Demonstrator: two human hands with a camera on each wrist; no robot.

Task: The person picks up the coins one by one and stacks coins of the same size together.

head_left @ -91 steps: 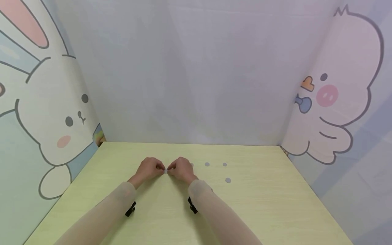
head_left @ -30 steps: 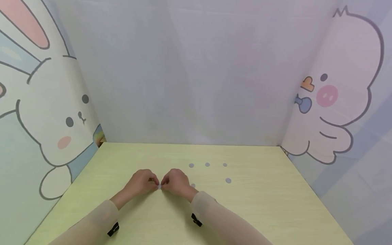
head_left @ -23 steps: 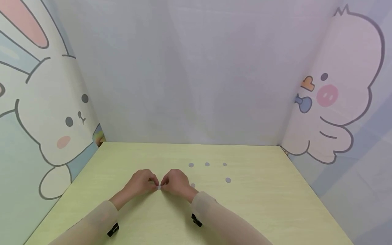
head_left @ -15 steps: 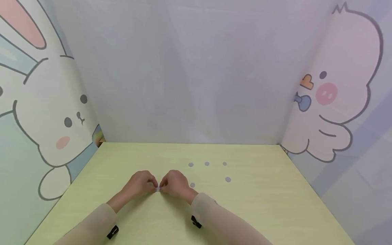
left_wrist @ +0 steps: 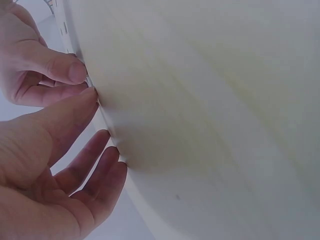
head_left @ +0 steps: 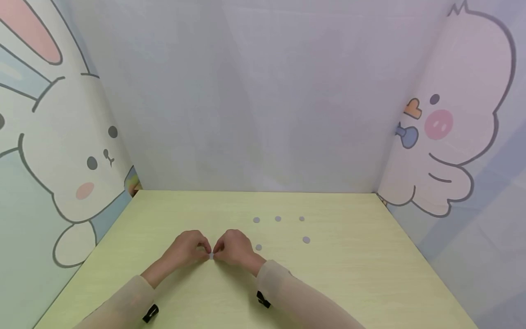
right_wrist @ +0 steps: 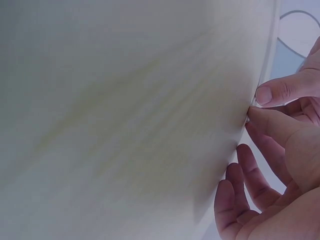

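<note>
A small grey disc (head_left: 211, 256) lies at the table surface between my two hands, left of the table's middle; fingertips cover part of it. My left hand (head_left: 186, 250) holds its left side between thumb and forefinger. From the right, my right hand (head_left: 235, 247) pinches the opposite side, its fingertips almost meeting the left ones. In the left wrist view, the remaining fingers (left_wrist: 112, 172) of the left hand bend down to the tabletop. The right wrist view has the right hand's thumb (right_wrist: 267, 117) low against the surface, and the disc is hard to make out there.
Several similar grey discs lie apart on the pale yellow table (head_left: 349, 283): one disc (head_left: 258, 247) beside the right wrist, another disc (head_left: 306, 240) farther right, and a row with its middle disc (head_left: 278, 219) behind. A printed cloth (head_left: 255, 114) surrounds the table's back and sides.
Both hands have come nearer the person and slightly left, bringing the small disc along. Two discs that the right hand and forearm covered now show. Over the last second the shift is slight.
</note>
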